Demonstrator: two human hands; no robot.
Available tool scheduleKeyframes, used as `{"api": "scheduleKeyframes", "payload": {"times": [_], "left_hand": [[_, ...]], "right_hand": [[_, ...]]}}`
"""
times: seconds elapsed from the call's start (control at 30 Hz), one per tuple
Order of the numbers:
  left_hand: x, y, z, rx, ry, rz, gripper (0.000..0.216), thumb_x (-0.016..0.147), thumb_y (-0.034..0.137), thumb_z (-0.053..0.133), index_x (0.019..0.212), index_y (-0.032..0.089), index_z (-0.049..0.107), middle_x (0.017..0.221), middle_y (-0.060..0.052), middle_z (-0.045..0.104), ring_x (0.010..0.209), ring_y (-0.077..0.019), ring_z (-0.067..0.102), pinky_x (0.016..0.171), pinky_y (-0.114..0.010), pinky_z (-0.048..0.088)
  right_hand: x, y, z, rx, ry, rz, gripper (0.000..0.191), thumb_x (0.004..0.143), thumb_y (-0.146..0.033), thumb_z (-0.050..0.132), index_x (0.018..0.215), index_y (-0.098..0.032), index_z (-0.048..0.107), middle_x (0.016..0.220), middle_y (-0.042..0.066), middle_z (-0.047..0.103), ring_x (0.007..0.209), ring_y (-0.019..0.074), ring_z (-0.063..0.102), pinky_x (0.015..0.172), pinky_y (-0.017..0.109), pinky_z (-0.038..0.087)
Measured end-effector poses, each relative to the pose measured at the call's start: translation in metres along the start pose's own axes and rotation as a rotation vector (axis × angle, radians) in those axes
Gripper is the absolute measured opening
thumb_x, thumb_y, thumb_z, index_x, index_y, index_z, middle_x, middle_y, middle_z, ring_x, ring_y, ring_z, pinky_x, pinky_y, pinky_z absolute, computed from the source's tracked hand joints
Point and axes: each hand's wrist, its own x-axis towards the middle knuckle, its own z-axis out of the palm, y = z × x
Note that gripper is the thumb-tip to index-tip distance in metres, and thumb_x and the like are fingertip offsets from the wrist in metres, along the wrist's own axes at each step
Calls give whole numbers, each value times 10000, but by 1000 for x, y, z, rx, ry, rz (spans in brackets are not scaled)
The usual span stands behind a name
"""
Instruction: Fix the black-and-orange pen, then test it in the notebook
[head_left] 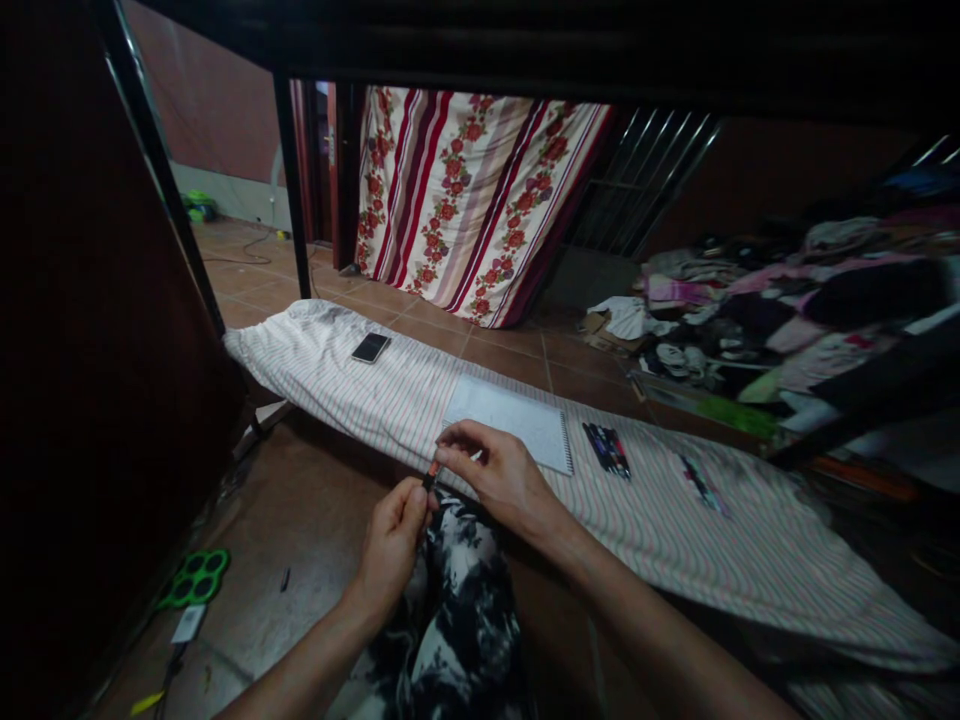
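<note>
Over my knees, both hands hold a slim black pen (430,478) with an orange-red part at its upper end. My left hand (396,535) is closed round the lower, black part, and its thumb lies along it. The fingertips of my right hand (491,470) pinch the orange-red end. Fingers cover much of the pen, so its exact type is unclear. Just beyond my right hand lies a spiral-bound white notepad (517,415) on a striped cloth (405,400). Right of the pad lies a cluster of dark pens (607,450), with a few more slim pens (703,485) farther right.
A phone (370,347) lies on the cloth's left part. On the floor at lower left are a green multi-ring object (195,578) and a small dark stick (285,579). A floral curtain (480,200) hangs behind; clothes (757,310) are heaped at right. A dark frame stands overhead.
</note>
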Motion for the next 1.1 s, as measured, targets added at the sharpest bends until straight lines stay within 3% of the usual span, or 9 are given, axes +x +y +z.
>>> {"api": "scheduleKeyframes", "payload": {"times": [0.13,0.3,0.57,0.77,1.1], "left_hand": [[0,0,-1,-34,-22,7,406,763,569,495,671,175,465,552,72,293,504,-78,233,464,-211,184],[-3,1,-1,-28,-7,10,419,753,585,494,664,177,455,554,71,298,506,-80,234,465,-212,184],[-7,4,0,65,13,39,402,774,567,462,668,179,471,573,57,317,520,-91,254,468,-216,202],[-7,3,-1,76,5,45,367,796,523,446,677,177,473,561,62,308,511,-89,247,471,-217,193],[-7,3,-2,54,-15,30,399,779,566,454,683,180,479,537,74,283,483,-83,226,460,-220,179]], "right_hand": [[-1,-1,-3,101,-80,13,148,795,-238,548,877,-165,648,797,22,681,759,137,617,703,246,456],[-5,-4,-4,219,-115,68,294,812,-307,524,1070,-167,543,856,34,666,750,134,636,663,243,480],[-3,-6,-3,-48,-20,60,207,785,-355,563,714,-168,614,690,24,681,626,130,599,577,228,430],[-5,-8,-5,-64,-41,-10,166,805,-264,532,766,-176,668,734,4,698,661,124,609,593,210,423],[-6,-8,-2,-70,8,9,198,785,-249,537,878,-175,696,848,35,712,784,170,638,714,269,468]]}}
